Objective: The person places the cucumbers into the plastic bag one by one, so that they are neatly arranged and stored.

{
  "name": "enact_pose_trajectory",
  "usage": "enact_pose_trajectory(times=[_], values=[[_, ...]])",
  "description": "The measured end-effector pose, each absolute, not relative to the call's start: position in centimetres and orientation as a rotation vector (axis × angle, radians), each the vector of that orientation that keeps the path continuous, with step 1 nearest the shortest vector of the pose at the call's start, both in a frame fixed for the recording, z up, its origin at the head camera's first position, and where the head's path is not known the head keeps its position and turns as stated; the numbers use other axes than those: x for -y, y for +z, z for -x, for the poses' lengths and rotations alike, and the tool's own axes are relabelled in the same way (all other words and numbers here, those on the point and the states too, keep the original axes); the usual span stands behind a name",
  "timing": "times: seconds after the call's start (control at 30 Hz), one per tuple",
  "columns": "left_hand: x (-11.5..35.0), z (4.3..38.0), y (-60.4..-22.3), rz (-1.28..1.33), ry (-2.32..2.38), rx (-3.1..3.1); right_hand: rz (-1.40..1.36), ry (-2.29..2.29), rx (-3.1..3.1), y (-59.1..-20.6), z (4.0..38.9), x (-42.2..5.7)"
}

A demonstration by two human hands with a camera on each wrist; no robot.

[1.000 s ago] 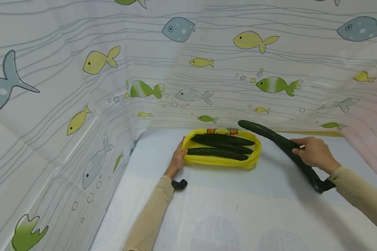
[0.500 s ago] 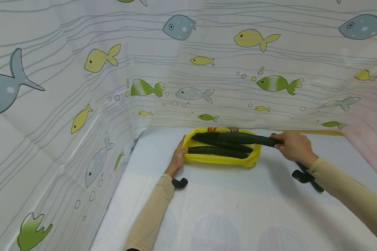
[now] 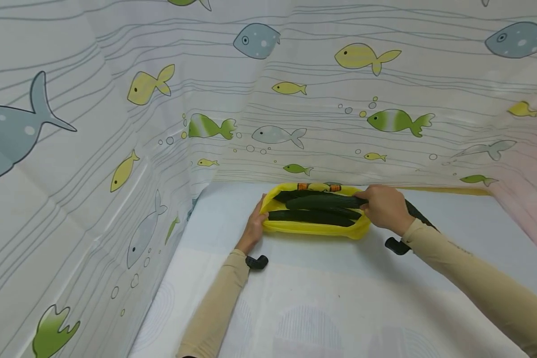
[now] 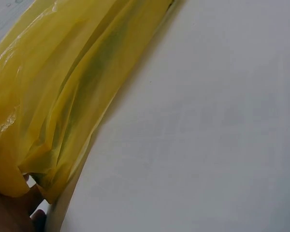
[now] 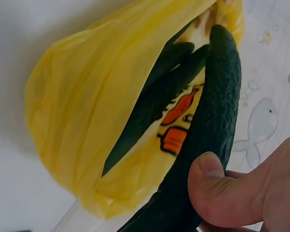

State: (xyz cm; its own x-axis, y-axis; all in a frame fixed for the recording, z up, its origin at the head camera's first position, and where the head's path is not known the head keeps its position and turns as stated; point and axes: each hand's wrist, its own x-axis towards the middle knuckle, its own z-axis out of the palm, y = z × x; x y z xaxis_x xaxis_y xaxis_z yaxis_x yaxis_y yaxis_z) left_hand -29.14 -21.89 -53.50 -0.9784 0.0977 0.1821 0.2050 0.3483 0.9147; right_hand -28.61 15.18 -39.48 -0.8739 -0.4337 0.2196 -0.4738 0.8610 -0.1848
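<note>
A yellow plastic bag (image 3: 313, 229) lies on its side at the back of the table, its mouth facing me. Dark green cucumbers (image 3: 311, 217) lie lengthwise inside it. My left hand (image 3: 253, 227) grips the bag's left edge; in the left wrist view only part of that hand (image 4: 12, 212) shows at the corner. With my right hand (image 3: 388, 209) I hold a long, curved cucumber (image 3: 324, 201). Its front end reaches into the bag's mouth in the head view, and its rear sticks out behind the hand. The right wrist view shows the thumb (image 5: 210, 164) pressed along this cucumber (image 5: 220, 92).
A white table (image 3: 304, 283) with faint printed arches spreads in front of the bag. Fish-printed sheeting (image 3: 322, 139) rises as walls behind and to the left. A small black wrist camera (image 3: 257, 262) is on the left wrist, another (image 3: 397, 245) on the right.
My right hand has moved left with the cucumber, from raised and slanted beside the bag to nearly level, with its front end in the mouth. The left hand stays on the bag.
</note>
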Motion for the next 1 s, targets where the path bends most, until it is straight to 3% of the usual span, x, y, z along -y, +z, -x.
enact_pose_trajectory(times=[0.5,1.0], values=[[21.9,29.7,-54.2,0.312,-1.700,2.503,-0.755,0.428,2.887,-41.9,30.3,-10.4],[22.1,29.3,-53.7,0.338,-1.667,2.507,-0.778,0.502,2.964,-44.1,31.8,-9.4]])
